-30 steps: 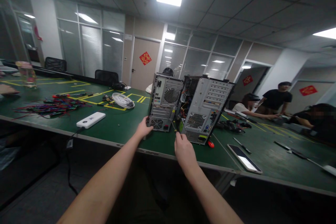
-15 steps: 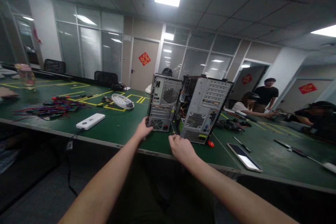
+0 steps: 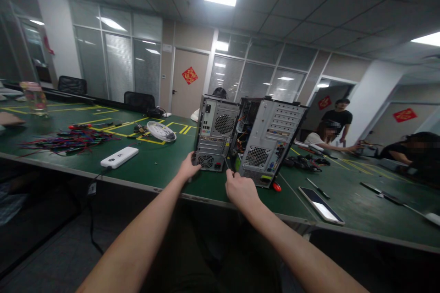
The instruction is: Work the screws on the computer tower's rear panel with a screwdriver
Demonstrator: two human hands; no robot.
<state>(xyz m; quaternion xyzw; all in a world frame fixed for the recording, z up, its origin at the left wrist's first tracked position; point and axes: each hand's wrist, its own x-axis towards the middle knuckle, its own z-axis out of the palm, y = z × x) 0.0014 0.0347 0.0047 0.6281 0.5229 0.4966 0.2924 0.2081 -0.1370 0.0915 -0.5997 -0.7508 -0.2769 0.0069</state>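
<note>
Two opened computer cases stand back side toward me at the table's near edge. The left one is a computer case (image 3: 220, 121) with a fan grille and ports; the right one, a computer case (image 3: 266, 135), leans slightly and has its side open with wires inside. My left hand (image 3: 188, 168) is closed around the lower left edge of the left case. My right hand (image 3: 241, 188) is pinched in front of the gap between the cases, on what looks like a screwdriver (image 3: 227, 163); its thin shaft points up toward the left case, and its handle is mostly hidden.
Left on the green table (image 3: 165, 181) lie a white power bank (image 3: 119, 157), a heap of coloured wires (image 3: 70, 141) and a white basket (image 3: 161, 131). To the right are a phone (image 3: 321, 205), a thin tool (image 3: 318, 188) and black cables (image 3: 307, 163). Other people are beyond.
My right hand has shifted slightly up and right, and its fingers have turned a little. My left hand stays on the left case. A person at the back right has moved left.
</note>
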